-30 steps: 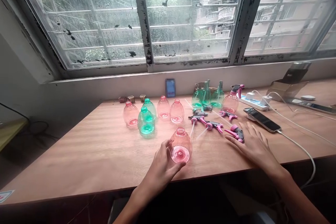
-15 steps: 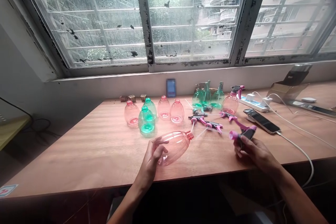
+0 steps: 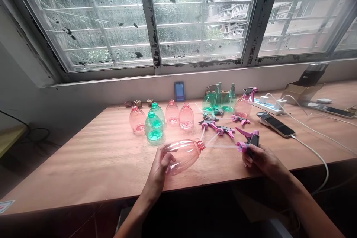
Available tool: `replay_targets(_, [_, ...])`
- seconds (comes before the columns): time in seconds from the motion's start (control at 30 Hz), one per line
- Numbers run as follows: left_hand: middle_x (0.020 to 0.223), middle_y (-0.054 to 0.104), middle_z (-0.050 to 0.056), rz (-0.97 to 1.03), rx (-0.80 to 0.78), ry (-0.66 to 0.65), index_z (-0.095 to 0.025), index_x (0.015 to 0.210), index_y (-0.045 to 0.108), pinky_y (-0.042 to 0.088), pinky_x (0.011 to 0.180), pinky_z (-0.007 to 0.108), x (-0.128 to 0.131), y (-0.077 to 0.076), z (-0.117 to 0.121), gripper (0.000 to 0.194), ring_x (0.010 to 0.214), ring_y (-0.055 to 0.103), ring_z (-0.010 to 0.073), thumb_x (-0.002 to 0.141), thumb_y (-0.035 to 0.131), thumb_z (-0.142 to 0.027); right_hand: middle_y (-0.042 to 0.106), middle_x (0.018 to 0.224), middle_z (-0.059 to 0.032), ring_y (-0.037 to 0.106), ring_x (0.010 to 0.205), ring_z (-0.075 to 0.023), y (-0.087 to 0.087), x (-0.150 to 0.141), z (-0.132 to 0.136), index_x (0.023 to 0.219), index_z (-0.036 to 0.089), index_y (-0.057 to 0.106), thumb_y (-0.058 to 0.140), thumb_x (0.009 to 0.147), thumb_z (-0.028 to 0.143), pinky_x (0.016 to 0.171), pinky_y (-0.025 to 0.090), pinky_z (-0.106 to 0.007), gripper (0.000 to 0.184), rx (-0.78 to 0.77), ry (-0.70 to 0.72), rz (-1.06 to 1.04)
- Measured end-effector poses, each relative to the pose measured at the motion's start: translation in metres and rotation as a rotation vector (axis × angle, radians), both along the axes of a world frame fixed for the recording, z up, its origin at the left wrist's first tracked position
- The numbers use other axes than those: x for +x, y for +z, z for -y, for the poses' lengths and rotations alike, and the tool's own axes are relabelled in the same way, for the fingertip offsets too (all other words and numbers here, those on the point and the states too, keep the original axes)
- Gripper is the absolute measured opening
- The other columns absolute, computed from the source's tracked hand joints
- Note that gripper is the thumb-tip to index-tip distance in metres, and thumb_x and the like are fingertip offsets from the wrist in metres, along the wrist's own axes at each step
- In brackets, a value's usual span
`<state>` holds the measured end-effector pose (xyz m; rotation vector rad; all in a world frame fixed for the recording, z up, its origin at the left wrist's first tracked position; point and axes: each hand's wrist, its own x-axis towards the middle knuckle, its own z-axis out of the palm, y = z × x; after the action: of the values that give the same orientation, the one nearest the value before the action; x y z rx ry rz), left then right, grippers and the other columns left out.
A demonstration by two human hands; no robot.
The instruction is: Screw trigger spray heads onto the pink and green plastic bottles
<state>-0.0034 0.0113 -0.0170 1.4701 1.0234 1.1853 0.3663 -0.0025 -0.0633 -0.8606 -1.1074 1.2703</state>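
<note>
Left hand (image 3: 157,171): the fingers (image 3: 165,155) curl around the lower body of a clear pink plastic bottle (image 3: 182,156) in a firm grasp. The bottle lies nearly level at the front of the table, with its threaded neck (image 3: 200,145) pointing right. Right hand (image 3: 263,160): the fingers (image 3: 252,150) are clenched on a pink-and-black plastic trigger sprayer (image 3: 249,142), its pink collar facing left. A thin clear dip tube (image 3: 223,146) runs from the collar to the bottle's mouth; whether its tip has entered the neck cannot be told. Risk: the long, flexible tube could bend or miss the opening if the hands drift out of line. Nearby, clear green plastic bottles (image 3: 154,128) and clear pink plastic bottles (image 3: 172,112) stand upright on the light wooden table (image 3: 83,171), close to the left hand, so a wide swing of the bottle could knock them over. Loose pink-and-black sprayers (image 3: 220,131) lie just beyond the tube, where it could snag. Farther right, a black smartphone (image 3: 275,124) lies beside a white power strip (image 3: 264,106), with a white charging cable (image 3: 312,156) trailing over the table edge at lower right.
</note>
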Motion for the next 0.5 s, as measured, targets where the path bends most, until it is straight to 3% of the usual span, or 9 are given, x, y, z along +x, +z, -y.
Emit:
replay_targets(0.1, [0.098, 0.065, 0.005, -0.029, -0.008, -0.035, -0.02, 0.129, 0.058, 0.047, 0.082, 0.035, -0.001, 0.002, 0.002, 0.054, 0.088, 0.06, 0.0226, 0.095, 0.053, -0.061, 0.068, 0.07, -0.0044, 0.062, 0.059, -0.0184, 0.003, -0.011, 0.002, 0.097, 0.016, 0.072, 0.071, 0.09, 0.048, 0.057, 0.05, -0.03, 0.033, -0.04, 0.014, 0.032])
replay_targets(0.2, [0.118, 0.065, 0.009, -0.033, 0.01, -0.06, -0.022, 0.138, 0.052, 0.045, 0.1, 0.042, 0.0, 0.002, 0.005, 0.06, 0.11, 0.059, 0.0285, 0.092, 0.06, -0.06, 0.075, 0.092, -0.011, 0.07, 0.074, -0.0249, 0.013, -0.035, 0.001, 0.122, 0.018, 0.067, 0.07, 0.091, 0.047, 0.059, 0.054, -0.033, 0.044, -0.047, 0.068, 0.033])
replay_targets(0.37, [0.153, 0.046, 0.012, 0.041, 0.008, -0.15, -0.028, 0.146, 0.04, 0.043, 0.111, 0.046, 0.001, 0.001, 0.007, 0.065, 0.138, 0.047, 0.0334, 0.091, 0.069, -0.047, 0.072, 0.09, -0.007, 0.068, 0.071, -0.0212, 0.032, -0.082, -0.007, 0.115, 0.02, 0.066, 0.076, 0.087, 0.042, 0.054, 0.052, -0.028, 0.037, -0.006, 0.109, -0.035])
replay_targets(0.5, [0.162, 0.033, 0.01, 0.033, 0.021, -0.198, -0.032, 0.151, 0.033, 0.037, 0.118, 0.048, 0.0, 0.001, 0.006, 0.086, 0.146, 0.038, 0.0341, 0.081, 0.083, -0.036, 0.068, 0.074, -0.0006, 0.062, 0.063, -0.0161, 0.03, -0.097, -0.01, 0.11, 0.018, 0.063, 0.086, 0.078, 0.036, 0.053, 0.047, -0.025, 0.043, 0.002, 0.097, 0.01])
